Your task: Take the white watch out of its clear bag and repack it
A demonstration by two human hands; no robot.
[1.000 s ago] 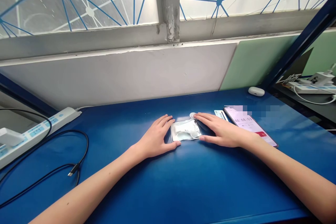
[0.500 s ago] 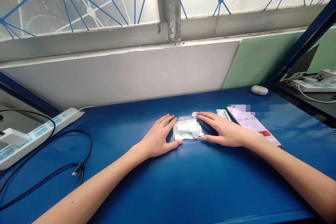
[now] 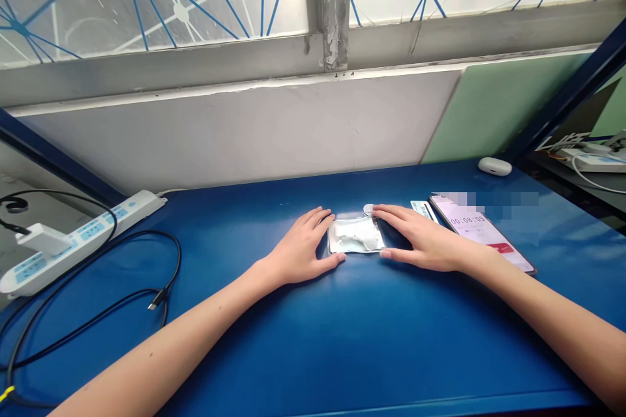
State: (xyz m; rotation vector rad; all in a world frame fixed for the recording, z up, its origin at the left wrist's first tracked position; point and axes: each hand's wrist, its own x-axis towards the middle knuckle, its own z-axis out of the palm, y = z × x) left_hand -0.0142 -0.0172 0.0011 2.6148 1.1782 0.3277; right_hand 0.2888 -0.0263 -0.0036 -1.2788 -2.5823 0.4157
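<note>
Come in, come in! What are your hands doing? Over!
Left hand open, flat against clear pouch. Right hand open, flat on its other side. Pouch lies flat on table. Phone beside right hand, apart from pouch.

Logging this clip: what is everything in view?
pouch: one, clear, table centre between hands
disc: one, white, at pouch's far edge
card: one, pale, left of phone
phone: one, screen lit, right of hands
earbud case: one, white, far right
power strip: one, white, far left
cable: one, black, looped at left
table: one, blue, underneath everything
left hand: one, bare, flat at pouch's left edge
right hand: one, bare, flat at pouch's right edge
</note>
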